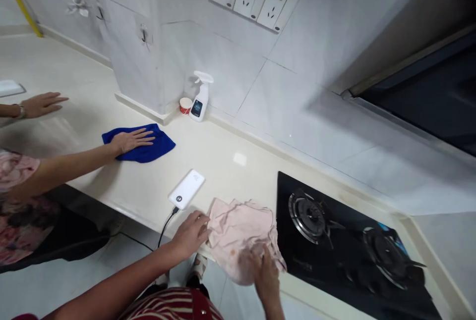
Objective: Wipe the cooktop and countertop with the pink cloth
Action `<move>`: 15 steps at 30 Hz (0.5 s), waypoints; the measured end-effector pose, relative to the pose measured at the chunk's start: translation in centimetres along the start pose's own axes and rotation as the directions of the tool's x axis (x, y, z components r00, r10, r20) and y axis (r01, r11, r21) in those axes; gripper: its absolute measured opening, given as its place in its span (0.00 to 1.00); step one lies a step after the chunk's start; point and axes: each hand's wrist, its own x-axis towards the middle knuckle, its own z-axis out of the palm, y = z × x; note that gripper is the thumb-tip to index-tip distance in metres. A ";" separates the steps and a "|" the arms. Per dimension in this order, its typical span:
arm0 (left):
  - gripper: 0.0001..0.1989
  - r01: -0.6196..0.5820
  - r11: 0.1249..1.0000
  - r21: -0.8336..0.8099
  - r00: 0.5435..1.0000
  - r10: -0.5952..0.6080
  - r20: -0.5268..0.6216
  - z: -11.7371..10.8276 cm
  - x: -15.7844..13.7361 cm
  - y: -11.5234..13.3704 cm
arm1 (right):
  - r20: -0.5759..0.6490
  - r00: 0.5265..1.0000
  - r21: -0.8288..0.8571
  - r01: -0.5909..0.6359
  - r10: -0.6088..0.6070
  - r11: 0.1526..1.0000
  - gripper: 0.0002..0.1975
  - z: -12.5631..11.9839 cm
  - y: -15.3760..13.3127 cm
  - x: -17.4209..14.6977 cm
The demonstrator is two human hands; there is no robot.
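A wrinkled pale pink cloth (241, 226) with a small brownish stain lies at the counter's front edge, its lower part hanging past it. My left hand (191, 235) has its fingers curled onto the cloth's left edge. Over the front right part of the cloth is my right hand (265, 268), smeared by motion, so its grip does not show clearly. Beyond my left hand sits a white power bank (188, 188) with a black cable (165, 226) plugged in. To the right of the cloth is the black gas hob (334, 260).
On my left a co-worker's hand (132, 141) lies flat on a blue cloth (158, 147); their other hand (42, 106) is farther left. A white spray bottle (201, 97) and a small red-and-white tub (185, 106) stand by the wall. A range hood (427, 92) overhangs the right side.
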 end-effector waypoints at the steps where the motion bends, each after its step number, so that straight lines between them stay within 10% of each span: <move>1: 0.13 -0.075 0.992 0.098 0.995 0.081 -0.058 0.5 0.4 -0.3 | -0.012 1.000 -0.012 -0.007 0.007 1.000 0.33 1.3 -0.9 -0.3; 8: 0.14 -0.289 0.817 0.499 0.886 0.426 -0.185 2.2 1.9 -2.7 | -0.095 0.979 -0.094 -0.191 0.182 0.977 0.37 3.9 -2.9 4.3; 15: 0.11 -0.298 0.799 0.521 0.875 0.447 -0.185 1.8 2.1 -1.9 | -0.301 0.954 -0.129 -0.022 -0.018 0.991 0.31 1.2 -1.2 8.8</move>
